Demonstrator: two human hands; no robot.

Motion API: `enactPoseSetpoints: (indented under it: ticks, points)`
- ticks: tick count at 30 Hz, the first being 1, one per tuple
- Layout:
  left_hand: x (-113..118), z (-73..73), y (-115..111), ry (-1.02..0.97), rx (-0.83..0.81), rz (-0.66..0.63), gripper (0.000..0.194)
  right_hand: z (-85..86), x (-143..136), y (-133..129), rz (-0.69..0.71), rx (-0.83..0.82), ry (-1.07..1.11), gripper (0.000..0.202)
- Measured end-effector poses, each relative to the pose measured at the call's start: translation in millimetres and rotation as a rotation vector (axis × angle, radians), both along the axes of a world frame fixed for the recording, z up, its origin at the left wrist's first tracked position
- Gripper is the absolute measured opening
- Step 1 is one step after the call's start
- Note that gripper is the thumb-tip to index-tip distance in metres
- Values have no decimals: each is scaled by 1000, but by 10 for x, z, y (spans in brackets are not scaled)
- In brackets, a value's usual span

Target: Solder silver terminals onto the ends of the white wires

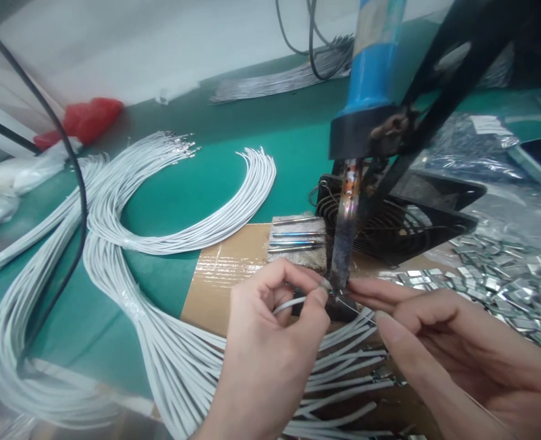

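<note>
My left hand [279,330] pinches a white cable [290,304] close to its end, right beside the dark tip of an upright soldering iron [343,244] with a blue handle [375,67]. From the right, my right hand [453,342] holds a thin wire [355,310] between thumb and fingers, the wire's end reaching the iron's tip. Small metal parts at the contact point are partly hidden by my left fingertips. Below and behind my hands, loose ends of a white cable bundle [183,342] fan out.
A block [298,256] with metal rods stands behind my left hand. Black fans [389,226] sit behind the iron. Many small metal pieces [490,281] lie at right. More cable bundles [183,235] and a red bag [91,119] are at left.
</note>
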State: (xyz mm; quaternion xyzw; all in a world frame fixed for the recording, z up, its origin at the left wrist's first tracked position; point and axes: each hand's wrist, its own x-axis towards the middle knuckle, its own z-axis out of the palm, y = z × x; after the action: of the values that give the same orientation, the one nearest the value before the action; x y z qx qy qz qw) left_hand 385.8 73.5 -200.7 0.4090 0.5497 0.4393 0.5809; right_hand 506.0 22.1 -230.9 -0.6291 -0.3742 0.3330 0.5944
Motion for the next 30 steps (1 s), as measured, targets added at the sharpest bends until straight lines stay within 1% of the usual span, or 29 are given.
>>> enactPoseSetpoints:
  ticks: [5,9,16,20,25,30]
  points:
    - [5,-9,-1,15,7,3,16,4,1,-4,-2,-19,12,24]
    - [-1,-12,-2,64,19,-5,14,0,3,-9,-16,-36,28,26]
    - [-27,11,10,82,13,-27,13,6,-21,-3,-12,-12,-13,23]
    - [-12,-10,2,84,22,-13,13,21,-26,-4,-36,-23,-7,24]
    - [-4,-30,-16,89,20,-9,13,14,-13,-16,-23,-13,-11,24]
    - [-5,3,-23,104,24,-5,13,7,-22,-4,-33,-6,0,22]
